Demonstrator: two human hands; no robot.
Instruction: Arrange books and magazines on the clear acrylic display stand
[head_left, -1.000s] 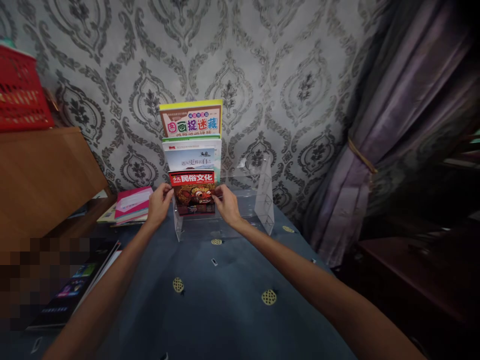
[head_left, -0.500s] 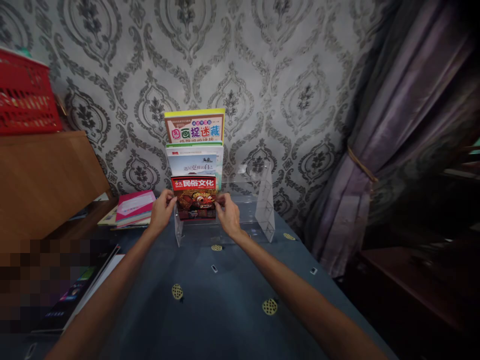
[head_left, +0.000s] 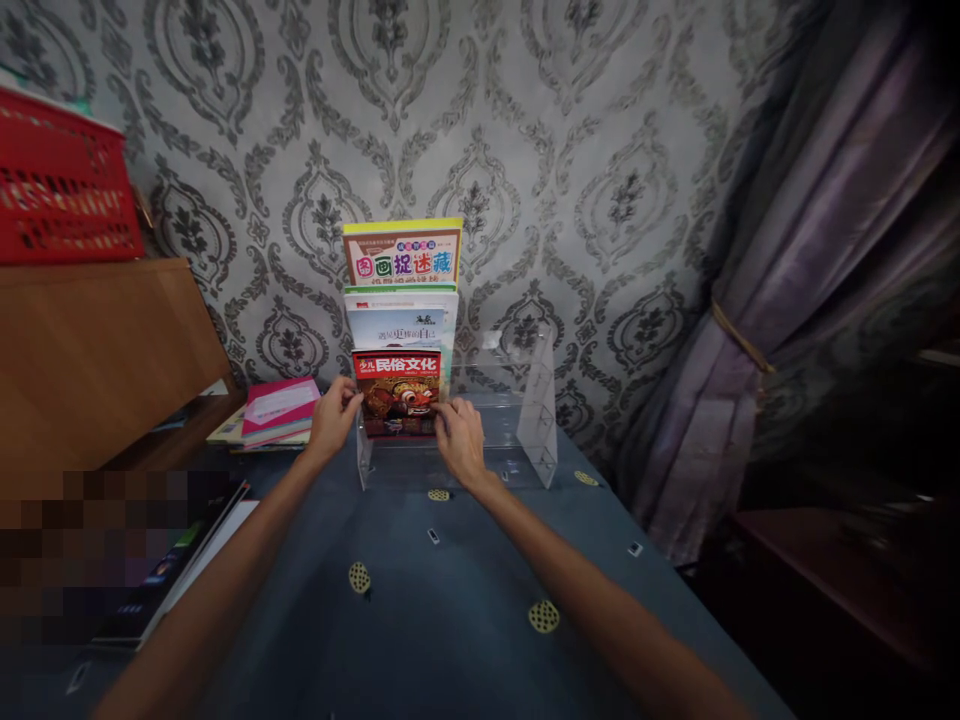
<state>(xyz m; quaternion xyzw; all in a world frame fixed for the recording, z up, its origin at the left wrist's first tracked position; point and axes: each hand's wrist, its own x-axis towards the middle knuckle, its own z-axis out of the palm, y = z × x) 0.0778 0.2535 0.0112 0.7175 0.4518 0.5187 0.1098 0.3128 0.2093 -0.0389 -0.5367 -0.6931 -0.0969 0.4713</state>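
Observation:
A red picture book [head_left: 399, 390] with Chinese lettering and a colourful creature on its cover stands upright in the front tier of a clear acrylic rack [head_left: 536, 400]. My left hand [head_left: 335, 415] pinches its left edge, thumb and fingers closed. At the right edge my right hand [head_left: 461, 435] has its curled fingertips against the cover's side. Behind it rise a blue-and-white book [head_left: 397, 325], paler books, and a tall yellow-edged book [head_left: 401, 250] at the back. All lean in the left part of the rack.
Left of the rack lies a stack with a pink book [head_left: 281, 405]. A red basket [head_left: 64, 190] sits on a wooden cabinet [head_left: 97, 350]. Dark glossy books lie at the lower left on the blue tablecloth [head_left: 442, 620]. A purple curtain [head_left: 750, 300] hangs at the right.
The view has shifted slightly, so the scene sits a little further right. My right hand has slid slightly lower along the red book's edge. My left hand stays at the left edge.

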